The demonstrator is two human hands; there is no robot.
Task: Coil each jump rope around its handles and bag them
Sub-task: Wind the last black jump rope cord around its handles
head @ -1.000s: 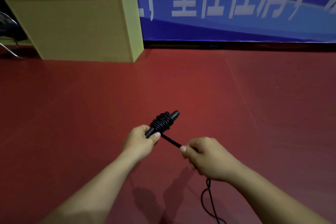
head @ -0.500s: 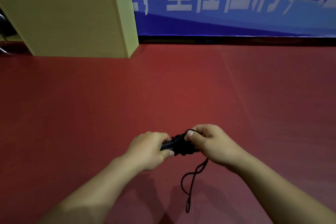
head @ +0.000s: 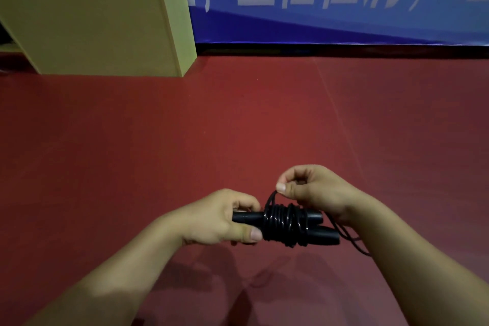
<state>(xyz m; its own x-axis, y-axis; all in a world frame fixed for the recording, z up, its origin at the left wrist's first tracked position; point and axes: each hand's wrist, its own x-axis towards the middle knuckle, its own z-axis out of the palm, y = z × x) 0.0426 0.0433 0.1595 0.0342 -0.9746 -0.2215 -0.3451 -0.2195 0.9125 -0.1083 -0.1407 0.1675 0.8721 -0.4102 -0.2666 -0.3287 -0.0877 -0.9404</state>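
The left hand (head: pixel 219 217) is curled around the near ends of two black handles (head: pixel 321 227), thumb lying along the lower one, holding them side by side and level above the red floor (head: pixel 185 140). Just to the right of its thumb tip, the black jump rope (head: pixel 285 222) is wound in tight glossy turns around both handles, whose far ends stick out past the coil. Above and slightly right of the coil, the right hand (head: pixel 315 190) pinches a strand of the rope between thumb and forefinger, the other fingers curled in; the strand runs down from the pinch into the coil. Loose rope hangs under the right wrist.

Well beyond both hands, at the far left, a pale wooden box (head: pixel 90 21) stands on the floor. To its right a blue banner (head: pixel 344 21) runs along the wall with large white Chinese characters, cut off at the top and blurred, so they cannot be read with certainty.
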